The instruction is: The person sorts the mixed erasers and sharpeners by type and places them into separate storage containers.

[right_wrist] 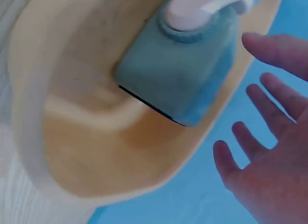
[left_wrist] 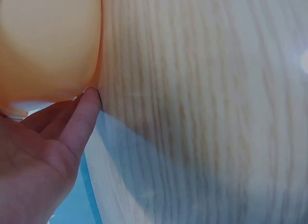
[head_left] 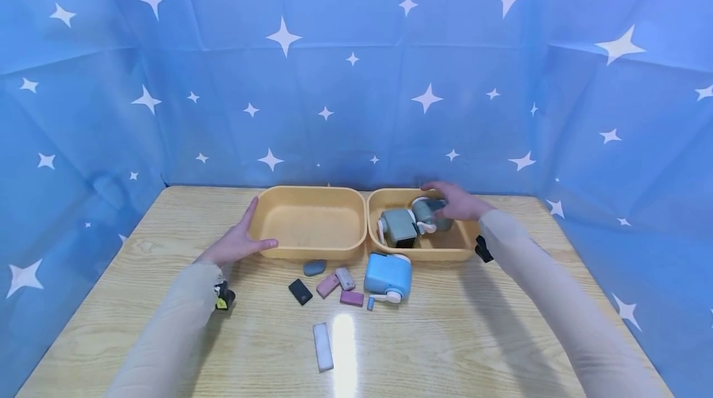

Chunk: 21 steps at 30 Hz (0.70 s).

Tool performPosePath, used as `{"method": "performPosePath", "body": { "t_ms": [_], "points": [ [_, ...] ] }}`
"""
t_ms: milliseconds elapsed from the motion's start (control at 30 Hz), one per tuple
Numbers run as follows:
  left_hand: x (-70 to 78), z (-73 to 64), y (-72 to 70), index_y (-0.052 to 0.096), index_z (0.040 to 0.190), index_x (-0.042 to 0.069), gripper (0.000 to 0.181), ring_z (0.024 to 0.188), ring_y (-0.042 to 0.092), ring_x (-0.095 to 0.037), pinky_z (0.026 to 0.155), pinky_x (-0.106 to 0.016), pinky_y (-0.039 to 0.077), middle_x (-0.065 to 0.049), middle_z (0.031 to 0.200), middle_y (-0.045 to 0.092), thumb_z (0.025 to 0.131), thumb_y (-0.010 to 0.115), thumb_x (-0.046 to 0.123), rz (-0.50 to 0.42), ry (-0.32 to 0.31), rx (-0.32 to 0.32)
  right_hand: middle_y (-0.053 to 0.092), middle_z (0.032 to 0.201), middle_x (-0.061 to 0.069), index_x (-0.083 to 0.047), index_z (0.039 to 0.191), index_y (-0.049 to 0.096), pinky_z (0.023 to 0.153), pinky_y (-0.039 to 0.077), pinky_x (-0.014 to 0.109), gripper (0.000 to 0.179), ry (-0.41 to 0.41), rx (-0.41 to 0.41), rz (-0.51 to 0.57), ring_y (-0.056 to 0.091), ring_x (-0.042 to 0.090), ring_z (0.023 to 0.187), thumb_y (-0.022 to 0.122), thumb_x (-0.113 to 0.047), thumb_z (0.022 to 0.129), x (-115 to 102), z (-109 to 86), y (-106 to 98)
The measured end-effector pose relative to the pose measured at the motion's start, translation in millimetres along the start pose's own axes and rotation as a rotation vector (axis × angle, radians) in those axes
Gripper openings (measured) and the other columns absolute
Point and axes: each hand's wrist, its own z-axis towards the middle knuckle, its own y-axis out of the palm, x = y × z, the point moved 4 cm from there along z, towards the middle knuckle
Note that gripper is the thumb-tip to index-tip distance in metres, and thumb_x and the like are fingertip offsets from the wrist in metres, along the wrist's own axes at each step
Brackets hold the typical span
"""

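Note:
My left hand spans the left end of an orange-yellow bin, thumb along its front side; in the left wrist view a fingertip touches the bin's wall. Over the right-hand bin, my right hand has its fingers spread, beside a grey-green hand-crank pencil sharpener. The right wrist view shows a gap between that hand and the sharpener, whose white crank faces up. A second grey-green sharpener stands left of it in the same bin.
In front of the bins lies a blue crank sharpener. Left of it are a black eraser, a grey one, pink ones and a dark oval piece. A long white block lies nearer. Blue starry cloth encloses the table.

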Motion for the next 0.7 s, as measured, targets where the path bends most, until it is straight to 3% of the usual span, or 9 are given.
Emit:
{"method": "performPosePath", "body": {
  "t_ms": [167,367,700],
  "points": [
    [-0.3,0.7,0.4,-0.02,0.152,0.02,0.119,0.137,0.015,-0.053,0.109,-0.064,0.014,-0.032,0.155,0.003,0.083,0.075,0.041,0.001,-0.005,-0.004,0.048,0.135,0.027,0.007,0.129,0.053,0.102,0.031,0.063,0.048,-0.089,0.068,-0.038,0.038,0.048,0.126,0.066,0.006,0.083,-16,-11.5,-3],
    [-0.8,1.8,-1.2,-0.019,0.153,0.019,0.118,0.136,0.016,-0.054,0.108,-0.065,0.014,-0.034,0.154,0.004,0.083,0.074,0.042,0.012,0.01,-0.001,0.056,0.128,0.021,0.004,0.124,0.058,0.101,0.036,0.058,0.04,-0.166,0.071,-0.077,0.046,0.042,0.122,0.067,0.002,0.085,-30,-23.6,7],
    [0.1,1.5,-0.6,-0.019,0.153,0.019,0.12,0.137,0.014,-0.053,0.109,-0.064,0.012,-0.032,0.155,0.0,0.083,0.076,0.039,-0.034,0.017,-0.013,0.057,0.127,0.018,0.002,0.125,0.058,0.096,0.043,0.054,0.038,-0.168,0.082,-0.055,0.051,0.039,0.118,0.067,0.0,0.087,-42,-38.3,18]
  ]
}}
